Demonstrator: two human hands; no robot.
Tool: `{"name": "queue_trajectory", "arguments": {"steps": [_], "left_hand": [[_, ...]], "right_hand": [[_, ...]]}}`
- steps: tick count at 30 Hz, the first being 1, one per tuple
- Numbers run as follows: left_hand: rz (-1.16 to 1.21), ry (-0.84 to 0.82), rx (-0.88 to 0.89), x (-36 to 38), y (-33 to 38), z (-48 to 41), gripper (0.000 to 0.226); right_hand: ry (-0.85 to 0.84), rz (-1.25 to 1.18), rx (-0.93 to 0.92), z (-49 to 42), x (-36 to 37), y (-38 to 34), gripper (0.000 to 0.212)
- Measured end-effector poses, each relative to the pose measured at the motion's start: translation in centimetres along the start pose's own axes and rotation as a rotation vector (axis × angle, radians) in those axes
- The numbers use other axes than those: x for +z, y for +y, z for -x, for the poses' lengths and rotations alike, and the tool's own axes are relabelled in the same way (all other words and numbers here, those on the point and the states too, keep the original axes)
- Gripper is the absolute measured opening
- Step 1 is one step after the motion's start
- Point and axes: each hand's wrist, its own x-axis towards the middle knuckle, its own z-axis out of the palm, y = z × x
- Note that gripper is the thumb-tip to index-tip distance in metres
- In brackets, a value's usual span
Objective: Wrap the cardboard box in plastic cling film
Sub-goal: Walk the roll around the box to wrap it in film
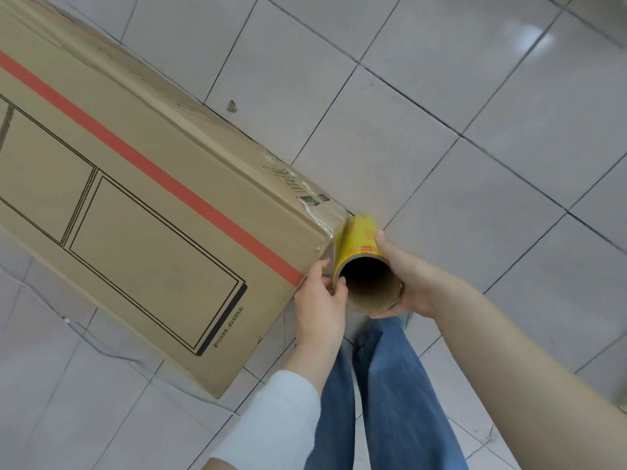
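**Head view, looking down.** A grey tiled floor [475, 96] fills the frame. On it lies the long cardboard box [135, 215], running from upper left to the lower centre, its broad printed face turned up and crossed lengthwise by a red stripe [152, 167]. The person's legs in blue jeans [383, 385] stand just beside the box's near end.

The roll of cling film [361, 245], yellow-wrapped on a cardboard core, is held end-on to the camera, so that its hollow bore faces the viewer. It sits at the box's near right corner, touching or almost touching the cardboard; which of the two cannot be told.

The right hand [410, 283] cups the roll from the right and below, fingers curled under the core and thumb laid along the top. The left hand [319, 300], emerging from a white sleeve [278, 418], lies between the box end and the roll. Its thumb and fingers are bent and close on the roll's near rim; whether they also pinch a free edge of film is not clear.

A small patch of crinkled, shiny film [322, 215] clings to the box corner just beyond the roll.

**Progress (judged).** The wrap appears only anchored at this corner. The broad face and long side show bare cardboard, so nearly all the winding around the box is left to do.
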Motion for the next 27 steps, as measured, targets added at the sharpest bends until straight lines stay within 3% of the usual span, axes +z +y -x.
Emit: {"name": "queue_trajectory", "arguments": {"steps": [3, 5, 9, 12, 15, 18, 21, 22, 25, 27], "left_hand": [[0.040, -0.051, -0.053, 0.3, -1.2, 0.5, 0.031], [0.133, -0.073, -0.119, 1.0, -1.8, 1.2, 0.030], [0.335, -0.079, -0.248, 2.3, -2.6, 2.5, 0.027], [0.399, -0.068, -0.333, 2.5, -3.4, 3.1, 0.026], [0.411, -0.108, -0.401, 1.9, -4.3, 3.8, 0.022], [0.294, -0.190, -0.362, 1.0, -5.4, 3.5, 0.022], [-0.120, -0.226, -0.134, -0.3, -6.2, 2.7, 0.038], [-0.199, -0.210, -0.059, -0.8, -6.4, 2.3, 0.042], [-0.098, -0.248, 0.035, -2.0, -5.8, 0.9, 0.048], [-0.175, -0.313, 0.133, -2.1, -5.0, -0.3, 0.045]], "right_hand": [[-0.050, -0.017, -0.186, -0.5, -0.3, 3.7, 0.083], [0.039, -0.046, -0.315, -0.7, 0.0, 6.2, 0.093], [0.247, 0.091, -0.558, -0.4, 0.1, 7.9, 0.065], [0.331, 0.299, -0.518, -0.6, 0.3, 7.3, 0.052], [0.318, 0.471, -0.432, -0.7, 1.2, 7.0, 0.060], [0.262, 0.406, -0.400, -0.8, 1.9, 7.3, 0.069], [0.202, 0.265, -0.366, -0.5, 2.0, 8.3, 0.093], [0.172, 0.233, -0.356, -0.6, 1.9, 8.9, 0.092], [0.095, 0.095, -0.375, -0.2, 2.0, 10.0, 0.054], [0.061, -0.038, -0.369, -0.2, 2.4, 10.7, 0.027]]}}
